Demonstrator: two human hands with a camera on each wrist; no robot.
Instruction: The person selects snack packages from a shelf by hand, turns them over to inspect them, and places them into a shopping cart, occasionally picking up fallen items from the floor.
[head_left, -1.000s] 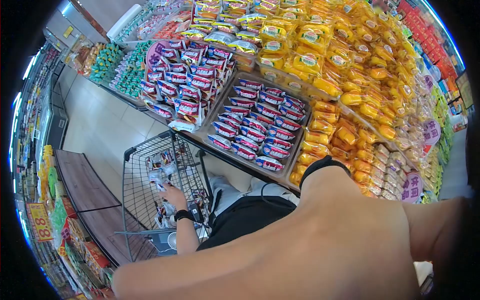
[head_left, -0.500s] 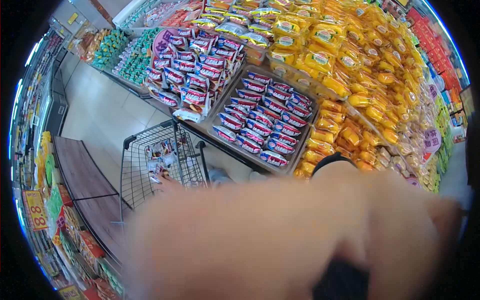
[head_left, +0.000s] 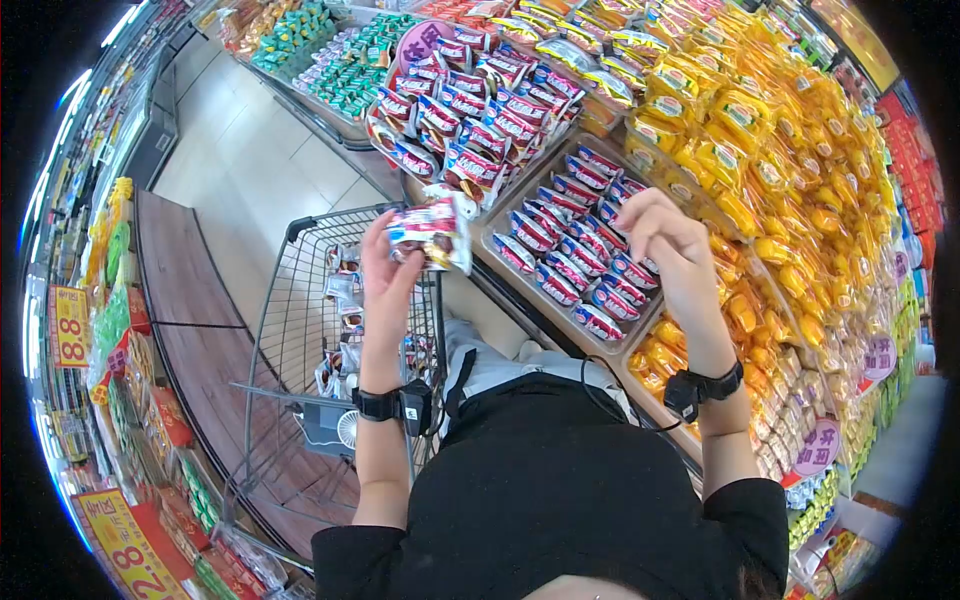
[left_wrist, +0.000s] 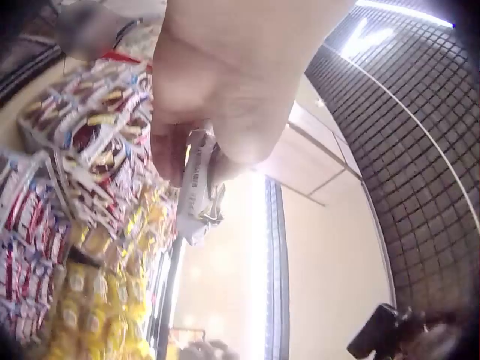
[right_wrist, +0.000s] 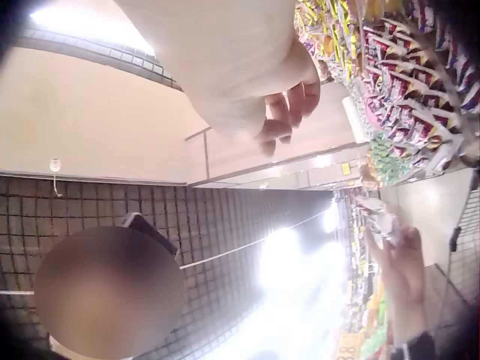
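Observation:
My left hand (head_left: 386,280) pinches a red, white and blue snack packet (head_left: 430,236) between thumb and fingers, above the shopping cart's (head_left: 335,216) near side. The left wrist view shows the packet (left_wrist: 196,184) edge-on in the fingers. My right hand (head_left: 668,245) hovers with loosely bent fingers over a clear tray (head_left: 616,350) of similar packets (head_left: 560,240). Nothing shows in the right hand's fingers (right_wrist: 279,126) in the right wrist view. More wrapped packets (head_left: 342,290) lie in the cart.
A heap of similar packets (head_left: 465,120) rises behind the tray. Yellow wrapped cakes (head_left: 770,170) are piled to the right. A wooden ledge (head_left: 180,280) and shelves with an 8.8 price sign (head_left: 70,326) stand left of the cart. A dark strap (head_left: 725,385) rings the right wrist.
My left hand has risen out of the cart and now shows a packet. Bare skin that blocked the lower head view has gone, and the right hand now appears over the tray.

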